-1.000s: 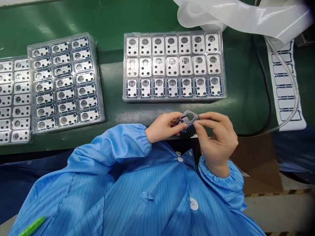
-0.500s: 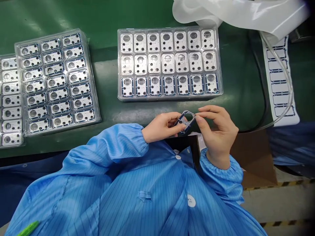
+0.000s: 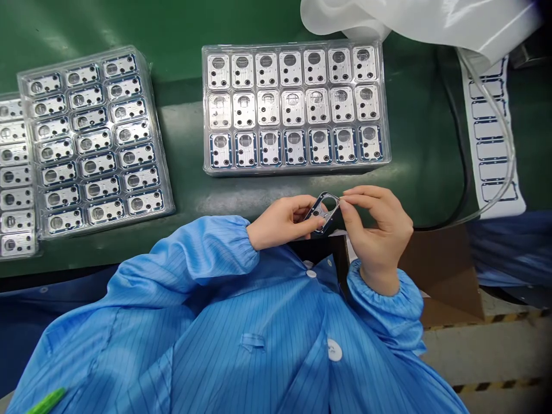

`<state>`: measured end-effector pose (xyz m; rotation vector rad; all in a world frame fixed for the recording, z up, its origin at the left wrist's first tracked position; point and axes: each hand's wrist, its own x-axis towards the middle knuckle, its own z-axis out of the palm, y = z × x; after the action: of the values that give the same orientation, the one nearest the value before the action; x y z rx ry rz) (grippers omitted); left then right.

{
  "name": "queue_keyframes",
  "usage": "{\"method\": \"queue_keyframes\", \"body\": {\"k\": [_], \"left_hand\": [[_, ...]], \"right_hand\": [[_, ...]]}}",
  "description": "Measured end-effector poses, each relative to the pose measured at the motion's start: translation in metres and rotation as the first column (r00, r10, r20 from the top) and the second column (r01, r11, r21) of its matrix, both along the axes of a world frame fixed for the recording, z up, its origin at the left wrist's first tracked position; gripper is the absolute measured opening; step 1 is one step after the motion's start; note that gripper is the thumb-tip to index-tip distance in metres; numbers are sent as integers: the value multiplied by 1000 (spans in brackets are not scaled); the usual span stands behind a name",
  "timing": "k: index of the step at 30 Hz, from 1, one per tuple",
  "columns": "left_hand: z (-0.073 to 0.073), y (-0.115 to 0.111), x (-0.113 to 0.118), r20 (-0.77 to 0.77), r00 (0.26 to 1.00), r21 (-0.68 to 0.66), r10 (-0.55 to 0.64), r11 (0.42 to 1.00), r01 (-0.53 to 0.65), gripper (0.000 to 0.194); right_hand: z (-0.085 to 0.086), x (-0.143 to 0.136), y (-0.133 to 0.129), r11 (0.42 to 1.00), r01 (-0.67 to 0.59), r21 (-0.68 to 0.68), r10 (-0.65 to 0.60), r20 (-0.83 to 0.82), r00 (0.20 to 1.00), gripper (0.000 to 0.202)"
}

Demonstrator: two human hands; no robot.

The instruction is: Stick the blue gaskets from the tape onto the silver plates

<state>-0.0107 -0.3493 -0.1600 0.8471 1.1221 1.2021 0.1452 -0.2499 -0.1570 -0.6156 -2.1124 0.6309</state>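
Near the table's front edge, my left hand (image 3: 282, 221) grips a small metal plate (image 3: 323, 208) by its left side, thumb on top. The plate is tilted and has a large round hole and a dark blue border. My right hand (image 3: 379, 230) is at the plate's upper right corner, thumb and index finger pinched together there. Whatever those fingertips hold is too small to make out. Beyond the hands lies a clear tray (image 3: 383, 138) with rows of similar metal plates; the nearest row shows blue borders.
Two more clear trays of plates, one angled (image 3: 166, 172) and one cut off by the view (image 3: 37, 247), are at left. At right lie a white strip with blue outlines (image 3: 495, 172), a clear tube and black cable. White film (image 3: 414, 20) covers the top right.
The plate has turned slightly in my left hand. My right hand has shifted a little left, still at the plate's corner. The trays appear slightly further left and up.
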Motion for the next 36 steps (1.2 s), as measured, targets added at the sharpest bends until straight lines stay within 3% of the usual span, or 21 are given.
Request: {"method": "queue_keyframes", "body": {"k": [6, 13, 18, 22, 30, 36], "left_hand": [[2, 0, 0, 4, 1000, -1, -5, 1000, 5, 18], [2, 0, -3, 62, 997, 21, -35, 999, 34, 29], [4, 1, -5, 124, 990, 1, -62, 998, 62, 36], [6, 1, -4, 137, 989, -27, -62, 997, 66, 35], [5, 1, -3, 154, 987, -15, -50, 998, 53, 35], [8, 0, -3, 170, 982, -1, -88, 996, 90, 36]], "right_hand": [[-2, 0, 0, 1000, 3, 24, -3, 0, 1000, 14], [-4, 0, 1, 999, -18, 28, 19, -25, 1000, 16], [-10, 4, 1, 969, -31, -245, -2, -131, 991, 32], [-10, 7, 1, 906, 5, -424, -71, -142, 987, 14], [-11, 10, 1, 875, -105, -472, 26, -172, 985, 11], [-11, 13, 1, 780, -176, -600, 91, -170, 981, 11]]}}
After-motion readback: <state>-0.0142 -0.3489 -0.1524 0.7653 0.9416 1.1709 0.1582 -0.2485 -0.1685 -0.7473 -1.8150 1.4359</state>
